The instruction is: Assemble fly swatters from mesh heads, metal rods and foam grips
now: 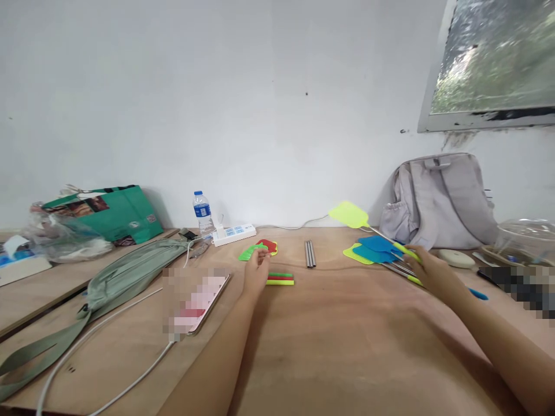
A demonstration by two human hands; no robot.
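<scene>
My right hand (421, 267) is closed round the yellow handle of a fly swatter, its yellow-green head (348, 215) raised toward the back wall. Beneath it lie other swatters with blue heads (376, 249), a yellow mesh head (356, 253) and metal rods. My left hand (259, 267) has its fingers curled at the right end of a green fly swatter head (250, 252). Just behind are a red swatter head (267, 245) and a yellow edge under it. Green, red and yellow handle tubes (281, 279) lie right of my left wrist. Several metal rods (310, 254) lie side by side mid-table.
Along the wall stand a green bag (125, 214), a water bottle (202, 212), a power strip (235, 234) and a grey backpack (446, 199). At left lie a green strap bag (139, 268), a phone (202, 303) and a white cable (125, 315). A clear bowl (526, 240) is far right.
</scene>
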